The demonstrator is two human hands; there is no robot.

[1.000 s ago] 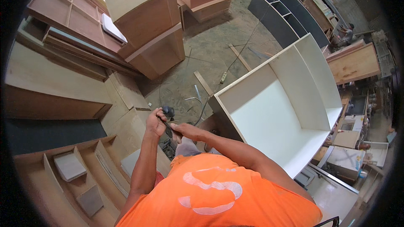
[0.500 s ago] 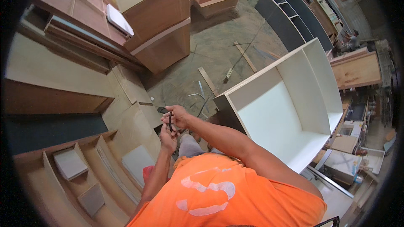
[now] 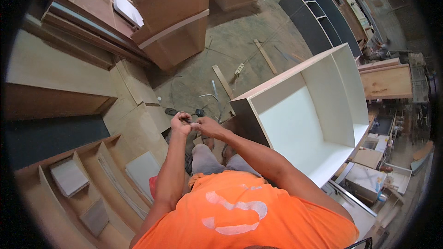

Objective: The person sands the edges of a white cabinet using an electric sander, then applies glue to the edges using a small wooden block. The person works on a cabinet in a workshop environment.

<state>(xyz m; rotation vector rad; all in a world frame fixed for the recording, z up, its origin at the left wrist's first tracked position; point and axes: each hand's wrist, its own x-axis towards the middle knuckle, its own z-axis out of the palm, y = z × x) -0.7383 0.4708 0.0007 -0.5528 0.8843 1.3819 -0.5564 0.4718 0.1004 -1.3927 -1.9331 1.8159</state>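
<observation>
My left hand point(image 3: 180, 123) is in front of my knees, its fingers curled around a thin black cord point(image 3: 186, 120), of which only a short piece shows. My right hand point(image 3: 208, 127) meets it from the right, fingers pinched together at the same cord. The two hands nearly touch, and their fingers hide most of what they hold. Just beyond them is a small round black thing point(image 3: 199, 112) whose kind I cannot make out. A dark, flat, sandal-like thing point(image 3: 170, 111) lies on the floor past my left hand.
A white-lined open cabinet point(image 3: 295, 110) stands close on my right. To my left is a wooden frame with compartments point(image 3: 92, 157) holding boards. Ahead, a power strip point(image 3: 239, 69) and wood strips point(image 3: 223, 81) lie on the floor. Brown cabinets point(image 3: 177, 23) stand farther off.
The black cord, a visible loop between my hands before, is now mostly covered by fingers. My left hand has risen beside my right, which has shifted slightly right. The view has shifted slightly.
</observation>
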